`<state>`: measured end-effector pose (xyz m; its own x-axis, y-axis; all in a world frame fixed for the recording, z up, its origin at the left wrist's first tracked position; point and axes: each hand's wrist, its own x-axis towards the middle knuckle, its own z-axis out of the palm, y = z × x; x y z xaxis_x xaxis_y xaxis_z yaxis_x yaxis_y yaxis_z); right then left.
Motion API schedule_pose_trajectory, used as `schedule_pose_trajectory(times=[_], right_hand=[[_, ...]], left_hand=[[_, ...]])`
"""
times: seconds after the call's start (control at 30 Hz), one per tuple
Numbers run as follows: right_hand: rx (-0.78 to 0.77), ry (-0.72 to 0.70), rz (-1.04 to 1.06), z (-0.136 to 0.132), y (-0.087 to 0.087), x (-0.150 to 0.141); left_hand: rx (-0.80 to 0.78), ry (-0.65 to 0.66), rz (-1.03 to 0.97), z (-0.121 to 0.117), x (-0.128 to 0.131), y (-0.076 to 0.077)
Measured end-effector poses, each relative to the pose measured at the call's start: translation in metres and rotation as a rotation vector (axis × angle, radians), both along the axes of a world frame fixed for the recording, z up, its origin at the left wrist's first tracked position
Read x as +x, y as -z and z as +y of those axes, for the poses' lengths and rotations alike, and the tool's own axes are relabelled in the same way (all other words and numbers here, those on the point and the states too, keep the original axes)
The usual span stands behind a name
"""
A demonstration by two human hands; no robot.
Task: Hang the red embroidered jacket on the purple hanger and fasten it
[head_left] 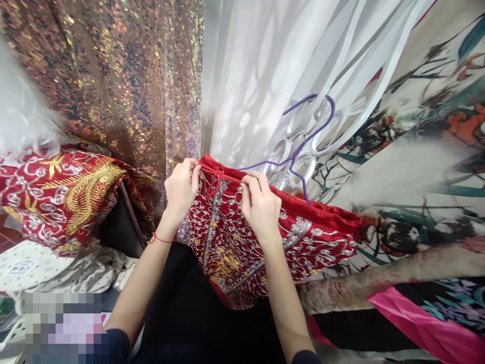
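A red skirt [227, 237] with silver and gold embroidery hangs spread in front of me, its smooth red waistband [322, 208] running along the top. My left hand [182, 184] pinches the waistband's left end, fingers closed. A short way to the right, my right hand [260, 205] is closed on the waistband's edge. Between the two hands, a thin red drawstring [216, 183] is tied in a bow. Behind the waistband rises a purple wire hanger [303, 144], its lower part hidden by the cloth.
Another red embroidered garment [76, 194] lies bunched at left over something dark. Behind hang a sequinned curtain [113, 65] and a white curtain [246, 76]. A white scrolled frame [352, 101] stands behind the hanger. Floral fabric [428, 151] and pink cloth [424, 318] are at right.
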<state>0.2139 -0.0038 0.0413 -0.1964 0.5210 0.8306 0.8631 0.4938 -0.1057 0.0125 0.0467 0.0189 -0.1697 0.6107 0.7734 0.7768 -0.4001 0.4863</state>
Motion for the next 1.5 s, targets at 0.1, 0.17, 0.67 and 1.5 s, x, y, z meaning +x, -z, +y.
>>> schedule_pose_trajectory(times=[0.1,0.17,0.67,1.5], right_hand=[[0.042,0.024,-0.067,0.000,0.004,0.005],[0.075,0.039,-0.114,0.002,0.006,0.007],[0.048,-0.120,-0.201,-0.037,-0.007,0.037],[0.300,0.393,0.318,-0.031,0.022,0.144]], left_hand=[[0.011,-0.039,0.054,0.007,-0.003,0.002],[-0.011,-0.075,0.083,0.012,-0.006,0.002],[0.080,0.224,-0.018,0.027,-0.016,-0.003],[0.064,0.406,-0.004,0.003,-0.016,-0.025]])
